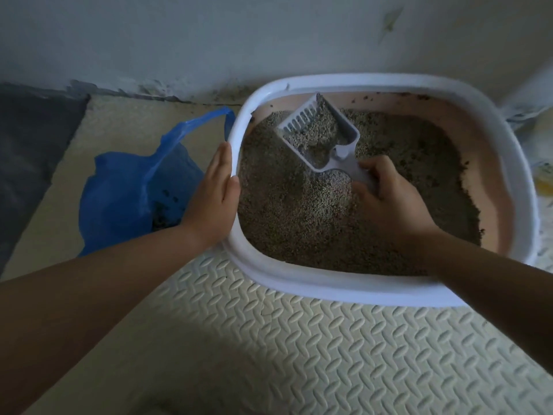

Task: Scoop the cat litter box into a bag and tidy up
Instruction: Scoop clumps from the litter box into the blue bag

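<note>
Hazard: the litter scoop (317, 136) is heaped with granules. If it is carried unsifted over the rim toward the blue bag (119, 190), lying slack at 9 o'clock of the litter box (329, 290), granules are likely to spill onto the foam floor mat (329, 354).

Right hand (392, 199): fingers (374, 169) curled tight around the scoop handle, with the scoop at 11 o'clock inside the box.

Left hand (212, 199): fingers straight, together, pressed flat against the box's outer rim.

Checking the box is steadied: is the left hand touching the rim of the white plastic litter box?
Touching. The head view shows the left hand, fingers straight, lying flat against the outer rim of the white plastic litter box, no gap visible.
</note>
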A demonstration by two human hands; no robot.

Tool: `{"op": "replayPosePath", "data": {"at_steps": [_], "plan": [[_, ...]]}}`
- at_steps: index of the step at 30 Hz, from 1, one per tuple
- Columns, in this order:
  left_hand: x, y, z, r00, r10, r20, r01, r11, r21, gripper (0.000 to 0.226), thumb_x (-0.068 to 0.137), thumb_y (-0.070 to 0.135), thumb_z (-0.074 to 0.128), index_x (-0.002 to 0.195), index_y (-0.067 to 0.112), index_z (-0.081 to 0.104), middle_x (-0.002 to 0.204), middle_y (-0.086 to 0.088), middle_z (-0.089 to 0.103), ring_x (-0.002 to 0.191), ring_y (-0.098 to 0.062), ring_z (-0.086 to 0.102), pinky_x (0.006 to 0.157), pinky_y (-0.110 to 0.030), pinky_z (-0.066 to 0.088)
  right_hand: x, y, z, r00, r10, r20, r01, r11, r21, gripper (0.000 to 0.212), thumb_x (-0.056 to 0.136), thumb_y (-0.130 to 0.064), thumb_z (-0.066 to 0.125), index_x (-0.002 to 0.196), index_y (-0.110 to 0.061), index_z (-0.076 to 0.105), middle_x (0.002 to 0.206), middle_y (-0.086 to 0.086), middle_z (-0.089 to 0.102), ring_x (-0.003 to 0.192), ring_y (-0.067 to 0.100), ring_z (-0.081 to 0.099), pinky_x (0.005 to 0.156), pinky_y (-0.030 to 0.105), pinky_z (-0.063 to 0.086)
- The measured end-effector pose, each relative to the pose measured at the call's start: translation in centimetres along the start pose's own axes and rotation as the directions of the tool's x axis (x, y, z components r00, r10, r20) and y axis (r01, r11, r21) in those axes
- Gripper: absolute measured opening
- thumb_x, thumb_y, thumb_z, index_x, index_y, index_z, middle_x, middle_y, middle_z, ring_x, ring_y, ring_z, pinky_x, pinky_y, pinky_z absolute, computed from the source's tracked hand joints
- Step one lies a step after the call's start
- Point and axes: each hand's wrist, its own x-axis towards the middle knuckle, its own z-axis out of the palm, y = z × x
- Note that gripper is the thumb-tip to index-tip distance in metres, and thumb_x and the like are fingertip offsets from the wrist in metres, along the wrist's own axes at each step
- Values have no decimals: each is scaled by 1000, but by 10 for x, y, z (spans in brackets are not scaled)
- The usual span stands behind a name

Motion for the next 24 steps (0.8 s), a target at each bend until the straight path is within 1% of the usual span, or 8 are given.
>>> {"op": "replayPosePath", "data": {"at_steps": [3, 8, 11, 14, 17, 19, 21, 24], "plan": [[0, 1, 0, 1000, -11, 7, 11, 1000, -4, 53, 103, 19, 24, 152, 20, 4, 159, 7, -1, 127, 12, 6, 92, 7, 6, -4, 5, -16, 1000, -17, -14, 17, 1000, -23, 30, 91, -26, 58, 117, -18, 46, 94, 5, 63, 77, 27, 58, 64, 41, 48], [0, 2, 0, 1000, -2, -2, 2, 1000, 5, 53, 103, 19, 25, 152, 19, 5, 159, 6, 1, 127, 12, 6, 91, 9, 6, -8, 11, -34, 999, -20, -26, 19, 999, -32, 28, 90, -24, 59, 115, -17, 48, 88, 0, 61, 69, 18, 54, 61, 37, 44], [0, 3, 0, 1000, -4, -2, 4, 1000, 17, 53, 103, 20, 25, 152, 20, 5, 159, 8, 0, 128, 11, 6, 101, -7, 10, -10, 12, -39, 1000, -10, -6, 10, 999, -52, 27, 89, -24, 61, 113, -19, 50, 84, -4, 60, 61, 9, 52, 58, 33, 41], [-1, 7, -3, 1000, 5, 20, -6, 1000, 31, 55, 103, 22, 28, 152, 21, 3, 159, 8, -2, 127, 8, 8, 102, -14, 14, -15, 13, -44, 1000, 16, -2, -17, 998, -60, 24, 88, -26, 62, 110, -21, 52, 80, -2, 63, 61, 11, 54, 55, 32, 42], [1, 10, -6, 998, -23, 62, 16, 994, 110, 60, 102, 28, 31, 152, 21, 0, 159, 7, -7, 138, -4, 11, 108, -26, 21, -19, 16, -49, 995, 94, 44, -85, 980, -178, 19, 88, -28, 60, 106, -25, 53, 77, 0, 62, 59, 13, 52, 52, 22, 36], [9, 14, -8, 998, -28, 52, 22, 992, 121, 60, 101, 31, 33, 152, 19, 4, 159, 5, -4, 144, -12, 8, 115, -34, 18, -20, 20, -49, 984, 155, 91, -128, 959, -253, 19, 89, -29, 58, 106, -22, 54, 76, 2, 62, 59, 19, 53, 52, 24, 37], [21, 21, -8, 999, 24, 22, -27, 991, 130, 59, 101, 31, 35, 152, 16, 9, 159, 4, 0, 145, -13, 7, 117, -34, 13, -21, 25, -50, 977, 187, 104, -140, 925, -353, 19, 89, -30, 57, 106, -21, 55, 74, 2, 61, 60, 22, 54, 52, 25, 38], [41, 28, -4, 991, 118, 58, -131, 931, 341, 63, 100, 34, 37, 152, 12, 8, 160, 0, -2, 145, -17, 5, 114, -33, 10, -19, 26, -59, 969, 242, 47, -207, 903, -376, 23, 87, -32, 58, 108, -24, 57, 81, 5, 64, 67, 26, 58, 62, 36, 51]]}}
